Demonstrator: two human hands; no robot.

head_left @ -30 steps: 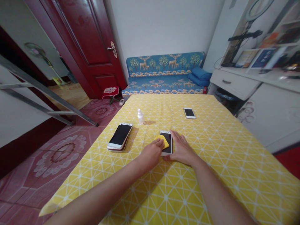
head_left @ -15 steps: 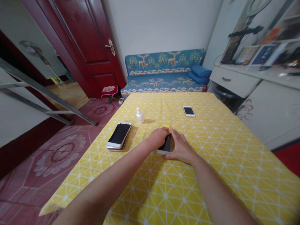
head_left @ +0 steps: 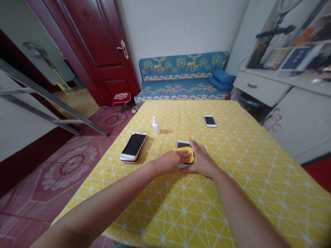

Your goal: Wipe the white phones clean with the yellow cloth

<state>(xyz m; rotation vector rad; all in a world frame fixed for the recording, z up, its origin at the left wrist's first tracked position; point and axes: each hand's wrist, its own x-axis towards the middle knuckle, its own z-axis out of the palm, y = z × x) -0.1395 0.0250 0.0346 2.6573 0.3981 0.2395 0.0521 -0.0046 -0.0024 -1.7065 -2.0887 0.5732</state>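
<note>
Two hands meet over one white smartphone (head_left: 183, 143), lying flat and screen up on the yellow-patterned tabletop (head_left: 248, 196). The left hand (head_left: 169, 162) has its grip clamped on a yellow cloth (head_left: 188, 154), pressing it across the smartphone's screen and hiding most of it. The right hand (head_left: 202, 160) has its grip apart, fingers spread, and lies on the tabletop against the smartphone's right edge. Positions relative to the smartphone: stacked phones (head_left: 133, 147) lie flat just left, not touching it; a white dropper bottle (head_left: 156, 125) stands upright beyond and to the left; a smaller phone (head_left: 210, 121) lies flat beyond and to the right; a blue deer-print sofa (head_left: 181, 74) stands well beyond.
</note>
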